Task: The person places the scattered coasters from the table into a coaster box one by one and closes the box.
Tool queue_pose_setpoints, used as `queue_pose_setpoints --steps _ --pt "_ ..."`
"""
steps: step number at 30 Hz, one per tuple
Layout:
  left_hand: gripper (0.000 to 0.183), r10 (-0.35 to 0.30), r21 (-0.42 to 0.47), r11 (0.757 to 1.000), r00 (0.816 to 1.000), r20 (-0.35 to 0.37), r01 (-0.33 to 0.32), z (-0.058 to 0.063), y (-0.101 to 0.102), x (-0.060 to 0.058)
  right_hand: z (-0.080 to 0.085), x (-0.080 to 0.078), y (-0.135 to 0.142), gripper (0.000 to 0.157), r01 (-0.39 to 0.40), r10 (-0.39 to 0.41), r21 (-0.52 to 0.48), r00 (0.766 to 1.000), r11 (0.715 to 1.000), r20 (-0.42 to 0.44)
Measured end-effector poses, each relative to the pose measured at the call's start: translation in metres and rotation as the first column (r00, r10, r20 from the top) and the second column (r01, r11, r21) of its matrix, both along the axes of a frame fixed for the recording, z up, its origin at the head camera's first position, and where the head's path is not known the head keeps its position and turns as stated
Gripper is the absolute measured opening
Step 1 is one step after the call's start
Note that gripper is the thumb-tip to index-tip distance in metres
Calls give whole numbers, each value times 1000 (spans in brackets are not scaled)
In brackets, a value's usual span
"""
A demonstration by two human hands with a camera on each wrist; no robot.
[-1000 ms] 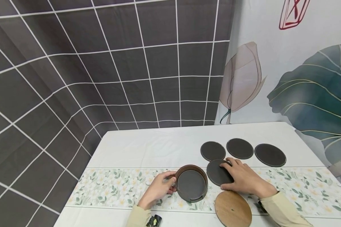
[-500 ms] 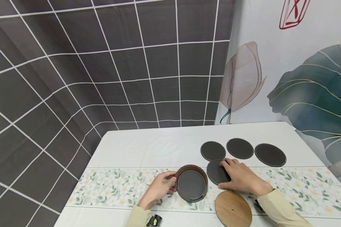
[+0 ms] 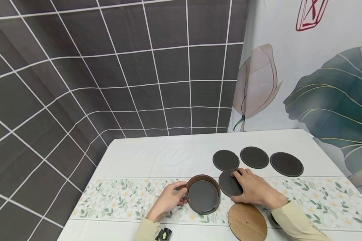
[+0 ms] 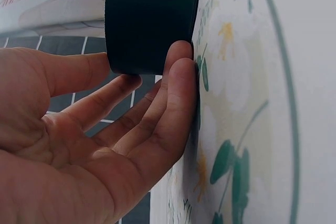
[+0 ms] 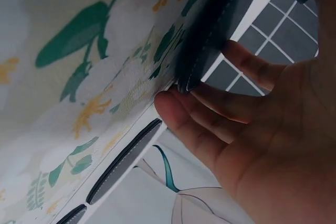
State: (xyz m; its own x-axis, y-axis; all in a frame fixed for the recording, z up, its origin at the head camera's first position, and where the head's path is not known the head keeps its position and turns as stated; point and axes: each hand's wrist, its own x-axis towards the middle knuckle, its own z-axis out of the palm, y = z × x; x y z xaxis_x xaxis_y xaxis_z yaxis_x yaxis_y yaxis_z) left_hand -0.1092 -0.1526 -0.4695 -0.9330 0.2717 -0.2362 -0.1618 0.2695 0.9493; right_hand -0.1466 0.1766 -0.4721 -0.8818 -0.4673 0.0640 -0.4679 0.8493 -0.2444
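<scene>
A round dark coaster holder (image 3: 214, 208) with a brown inner wall and a dark disc in its bottom stands on the table, cut away at the front. My left hand (image 3: 170, 198) touches its left side; in the left wrist view the thumb and fingertips meet the outer wall (image 4: 149, 22). Just right of the holder lies a dark round coaster (image 3: 229, 184). My right hand (image 3: 254, 187) grips this coaster by its right part, with the thumb at the near side and fingers at the far edge. In the right wrist view its stitched rim (image 5: 215, 32) shows between them.
Three more dark coasters, left (image 3: 226, 160), middle (image 3: 254, 157) and right (image 3: 287, 164), lie behind the right hand. A round wooden disc (image 3: 247, 222) lies near the front. A floral runner (image 3: 114, 199) crosses the white table; a gridded dark curtain (image 3: 138, 83) hangs behind.
My right hand has shifted slightly left over the coaster and covers a little less of its front. The left hand and the holder stay put.
</scene>
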Motion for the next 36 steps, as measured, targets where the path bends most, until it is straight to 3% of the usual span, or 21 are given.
queue_pose_setpoints --steps 18,36 --pt "37 4 -1 1000 1000 6 -4 2 1 1 7 -1 -3 75 15 -25 -69 989 998 -145" --pt "38 1 1 1000 1000 -3 -1 0 -1 0 9 1 -12 71 -3 -15 -93 981 996 -193"
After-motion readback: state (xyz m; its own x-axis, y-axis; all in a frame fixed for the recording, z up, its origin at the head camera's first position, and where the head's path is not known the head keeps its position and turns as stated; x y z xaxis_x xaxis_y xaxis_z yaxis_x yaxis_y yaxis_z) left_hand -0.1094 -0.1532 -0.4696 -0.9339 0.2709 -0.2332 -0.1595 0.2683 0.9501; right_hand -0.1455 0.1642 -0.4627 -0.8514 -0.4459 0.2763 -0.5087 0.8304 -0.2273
